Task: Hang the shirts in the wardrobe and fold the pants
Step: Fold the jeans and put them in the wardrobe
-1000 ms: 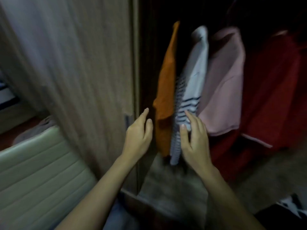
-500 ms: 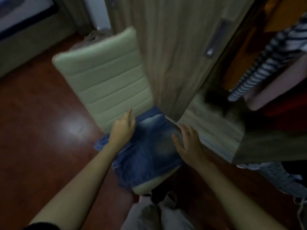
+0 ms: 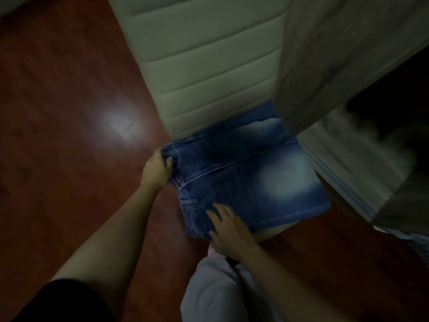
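so the folded jeans (image 3: pixel 243 182) sit on the chair seat (image 3: pixel 274 233), long side running left-right, left hand (image 3: pixel 156 169) already has a pinching grip on the left end while the right hand (image 3: pixel 226 226) lies spread flat on the near edge

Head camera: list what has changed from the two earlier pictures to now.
The view swung from the hanging shirts in the wardrobe down to the folded blue denim jeans on the pale green padded chair. The left hand went from resting on the denim to gripping its left edge; the right hand slid to the near edge, laid flat. The jeans stayed folded on the seat.
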Action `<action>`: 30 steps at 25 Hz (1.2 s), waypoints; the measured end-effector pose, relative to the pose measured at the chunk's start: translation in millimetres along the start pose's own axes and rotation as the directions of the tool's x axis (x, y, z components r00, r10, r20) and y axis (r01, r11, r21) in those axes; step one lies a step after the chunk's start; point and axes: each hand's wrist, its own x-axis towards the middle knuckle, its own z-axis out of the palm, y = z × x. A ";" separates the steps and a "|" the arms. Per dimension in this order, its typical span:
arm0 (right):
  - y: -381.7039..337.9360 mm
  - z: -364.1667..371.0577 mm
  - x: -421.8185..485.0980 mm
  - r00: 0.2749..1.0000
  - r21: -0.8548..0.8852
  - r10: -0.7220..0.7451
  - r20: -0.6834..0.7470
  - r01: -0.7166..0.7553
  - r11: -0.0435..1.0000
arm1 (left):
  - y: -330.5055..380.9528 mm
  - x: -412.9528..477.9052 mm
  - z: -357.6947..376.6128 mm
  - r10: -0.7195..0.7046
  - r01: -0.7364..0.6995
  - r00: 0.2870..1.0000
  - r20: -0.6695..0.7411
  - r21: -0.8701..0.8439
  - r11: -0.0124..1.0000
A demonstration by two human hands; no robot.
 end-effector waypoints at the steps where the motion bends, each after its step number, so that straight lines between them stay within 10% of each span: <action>1: -4.4 19.7 10.9 1.000 -0.002 -0.022 -0.015 0.022 1.000 | -12.9 14.3 8.2 -0.064 0.064 0.998 0.002 -0.041 0.997; 6: -9.2 82.7 57.7 0.996 -0.141 -0.086 -0.039 0.079 0.987 | -47.8 76.1 35.7 -0.196 0.241 0.968 0.156 -0.371 0.897; 12: 2.3 97.9 65.6 0.997 -0.115 -0.065 -0.036 0.061 0.991 | -63.9 95.9 28.0 -0.082 0.081 0.995 0.063 0.022 0.996; 17: 7.0 52.1 74.8 0.996 0.235 0.070 -0.055 -0.055 0.970 | -38.2 75.9 -26.6 0.097 -0.108 0.984 0.148 0.068 0.992; 23: 2.9 -74.0 119.3 0.887 0.373 0.067 -0.456 0.122 0.920 | 17.5 10.8 -83.3 0.269 -0.186 0.921 0.282 -0.291 0.939; 30: -11.1 -146.1 149.6 0.935 0.129 -0.273 -0.225 0.307 0.943 | 6.9 -43.1 -79.4 0.255 0.024 0.944 0.211 -0.813 0.582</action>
